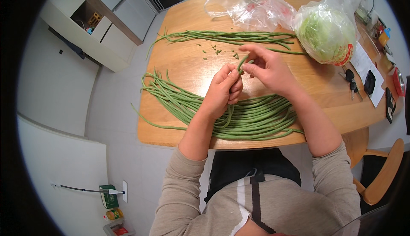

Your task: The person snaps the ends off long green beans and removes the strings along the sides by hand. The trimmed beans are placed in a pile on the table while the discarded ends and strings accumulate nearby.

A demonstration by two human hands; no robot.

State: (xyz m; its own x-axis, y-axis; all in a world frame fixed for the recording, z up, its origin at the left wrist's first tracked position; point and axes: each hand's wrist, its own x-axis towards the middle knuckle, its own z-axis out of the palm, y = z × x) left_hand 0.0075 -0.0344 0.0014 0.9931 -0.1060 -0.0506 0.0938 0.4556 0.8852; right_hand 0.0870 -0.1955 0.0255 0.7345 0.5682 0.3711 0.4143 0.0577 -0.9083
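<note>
My left hand (225, 87) is closed around long green beans (242, 63) near their ends, above the wooden table. Thumb and fingers of my right hand (264, 67) are at the same bean ends; whether they pinch them is not clear. Beneath my forearms a large pile of long beans (256, 120) lies along the near table edge, one bean straying out to the left. Farther back lies a smaller bunch of long beans (221, 36). Short bean bits (217, 50) are scattered between the two groups.
A crumpled clear plastic bag (256, 10) and a bagged lettuce or cabbage (323, 32) stand at the back. To the right are keys (350, 79), a paper sheet (365, 66) and a black case (369, 82). A wooden chair (384, 172) stands at the lower right.
</note>
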